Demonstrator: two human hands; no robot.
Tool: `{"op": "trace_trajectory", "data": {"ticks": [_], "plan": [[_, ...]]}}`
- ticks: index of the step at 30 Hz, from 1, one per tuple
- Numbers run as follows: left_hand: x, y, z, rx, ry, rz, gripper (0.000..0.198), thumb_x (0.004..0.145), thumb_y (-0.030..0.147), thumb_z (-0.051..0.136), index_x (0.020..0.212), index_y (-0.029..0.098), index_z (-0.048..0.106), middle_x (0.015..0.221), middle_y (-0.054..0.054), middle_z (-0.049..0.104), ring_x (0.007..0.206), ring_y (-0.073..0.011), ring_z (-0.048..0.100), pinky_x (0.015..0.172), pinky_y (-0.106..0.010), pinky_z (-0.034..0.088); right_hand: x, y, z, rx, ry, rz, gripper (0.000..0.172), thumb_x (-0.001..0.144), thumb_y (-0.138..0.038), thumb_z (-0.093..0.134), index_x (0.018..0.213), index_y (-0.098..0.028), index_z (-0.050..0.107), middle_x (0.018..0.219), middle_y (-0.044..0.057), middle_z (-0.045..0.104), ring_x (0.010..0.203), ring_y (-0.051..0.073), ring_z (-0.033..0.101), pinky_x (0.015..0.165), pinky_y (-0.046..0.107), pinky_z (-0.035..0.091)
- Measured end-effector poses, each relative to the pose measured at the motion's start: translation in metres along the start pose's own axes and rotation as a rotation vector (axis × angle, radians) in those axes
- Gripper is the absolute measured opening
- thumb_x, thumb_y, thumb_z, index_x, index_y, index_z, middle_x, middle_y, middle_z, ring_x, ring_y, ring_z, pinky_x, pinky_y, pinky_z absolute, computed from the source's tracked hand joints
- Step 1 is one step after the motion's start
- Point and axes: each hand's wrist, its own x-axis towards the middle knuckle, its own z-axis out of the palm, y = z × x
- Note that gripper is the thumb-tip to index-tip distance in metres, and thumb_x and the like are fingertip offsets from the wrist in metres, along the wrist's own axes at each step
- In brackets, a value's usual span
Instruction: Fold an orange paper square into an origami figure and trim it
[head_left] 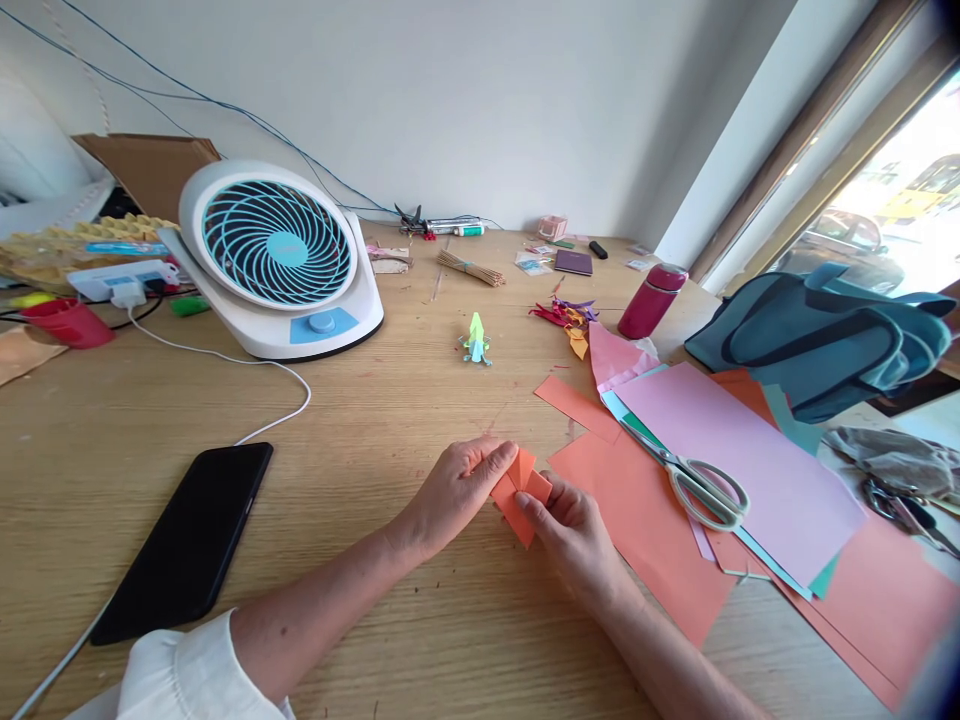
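Bare forearms (315,595) lead to hands (459,487) pinching folded orange paper (517,485) between them.

The wooden surface (352,440) bears a fan (287,250) and a phone (187,540) at left, a small green figure (475,345) and a bundle of sticks (471,268) near the middle, a red bottle (652,302) and paper sheets (645,540) at right.

orange paper (513,513) | small, folded — pointed lower end | slanted — between both hands (459,488)
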Motion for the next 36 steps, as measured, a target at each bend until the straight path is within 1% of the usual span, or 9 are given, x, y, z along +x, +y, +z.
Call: {"op": "trace_trajectory", "data": {"ticks": [4, 7, 10, 14, 20, 23, 26, 30, 36], "plan": [[0.000, -0.008, 0.008, -0.036, 0.026, -0.039, 0.026, 0.087, 0.040, 0.062, 0.086, 0.015, 0.068, 0.079, -0.002, 0.064, 0.071, -0.0141, 0.057, 0.065, -0.024, 0.045, 0.003, 0.002, -0.001, 0.064, 0.069, -0.011, 0.030, 0.087, -0.046, 0.068, 0.075, -0.019, 0.061, 0.066, -0.002, 0.050, 0.065, 0.013, 0.046, 0.062, 0.026, 0.038], [-0.001, -0.011, 0.012, -0.015, 0.075, -0.053, 0.018, 0.082, 0.032, 0.065, 0.078, 0.015, 0.066, 0.074, 0.000, 0.060, 0.068, -0.0127, 0.054, 0.063, -0.024, 0.044, 0.003, 0.000, 0.001, 0.081, 0.057, 0.004, 0.028, 0.087, -0.045, 0.069, 0.077, -0.020, 0.064, 0.072, 0.000, 0.056, 0.068, 0.014, 0.049, 0.065, 0.027, 0.041], [0.000, -0.012, 0.012, -0.015, 0.097, -0.086, 0.020, 0.080, 0.032, 0.064, 0.071, 0.015, 0.061, 0.069, 0.001, 0.057, 0.065, -0.0122, 0.051, 0.062, -0.024, 0.043, 0.002, -0.003, 0.003, 0.093, 0.009, 0.014, 0.025, 0.085, -0.044, 0.071, 0.082, -0.020, 0.067, 0.080, 0.002, 0.062, 0.077, 0.016, 0.054, 0.069, 0.028, 0.043], [0.002, -0.015, 0.007, -0.061, 0.093, -0.136, 0.024, 0.081, 0.037, 0.064, 0.072, 0.015, 0.060, 0.070, 0.000, 0.057, 0.066, -0.0131, 0.052, 0.063, -0.026, 0.043, 0.002, -0.005, 0.002, 0.107, -0.036, 0.011, 0.024, 0.084, -0.043, 0.072, 0.092, -0.021, 0.069, 0.088, 0.002, 0.064, 0.083, 0.017, 0.057, 0.074, 0.028, 0.045], [0.006, -0.020, 0.004, -0.180, 0.108, -0.125, 0.023, 0.082, 0.038, 0.066, 0.079, 0.015, 0.062, 0.079, -0.002, 0.063, 0.074, -0.0144, 0.056, 0.069, -0.026, 0.046, 0.003, 0.000, -0.005, 0.024, 0.030, 0.023, 0.025, 0.088, -0.044, 0.068, 0.096, -0.021, 0.069, 0.089, 0.003, 0.065, 0.082, 0.016, 0.058, 0.072, 0.027, 0.045], [0.005, -0.019, 0.005, -0.311, 0.087, -0.136, 0.025, 0.079, 0.038, 0.072, 0.085, 0.015, 0.064, 0.085, -0.003, 0.067, 0.079, -0.0147, 0.059, 0.074, -0.026, 0.047, 0.003, -0.001, -0.004, 0.039, 0.046, 0.025, 0.028, 0.085, -0.045, 0.072, 0.095, -0.020, 0.069, 0.089, 0.004, 0.067, 0.084, 0.018, 0.059, 0.074, 0.028, 0.046], [0.004, -0.016, 0.007, -0.410, 0.058, -0.168, 0.029, 0.075, 0.038, 0.077, 0.088, 0.014, 0.066, 0.089, -0.004, 0.069, 0.083, -0.0155, 0.062, 0.079, -0.027, 0.048, 0.004, -0.001, -0.003, 0.059, 0.075, 0.010, 0.028, 0.081, -0.045, 0.076, 0.087, -0.020, 0.068, 0.085, 0.003, 0.066, 0.080, 0.017, 0.058, 0.072, 0.028, 0.046], [0.002, -0.015, 0.009, -0.415, 0.024, -0.194, 0.030, 0.075, 0.041, 0.077, 0.086, 0.015, 0.070, 0.086, -0.003, 0.070, 0.083, -0.0159, 0.063, 0.081, -0.027, 0.049, 0.004, 0.002, -0.002, 0.067, 0.100, -0.025, 0.028, 0.080, -0.045, 0.077, 0.081, -0.020, 0.064, 0.079, 0.001, 0.063, 0.074, 0.015, 0.056, 0.068, 0.027, 0.045], [0.002, -0.018, 0.008, -0.308, 0.026, -0.175, 0.032, 0.078, 0.043, 0.074, 0.091, 0.014, 0.072, 0.084, -0.003, 0.070, 0.079, -0.0164, 0.062, 0.076, -0.027, 0.049, 0.004, -0.003, -0.001, 0.093, 0.097, -0.063, 0.026, 0.082, -0.044, 0.075, 0.087, -0.021, 0.063, 0.084, 0.002, 0.064, 0.077, 0.015, 0.056, 0.070, 0.027, 0.047]]}}
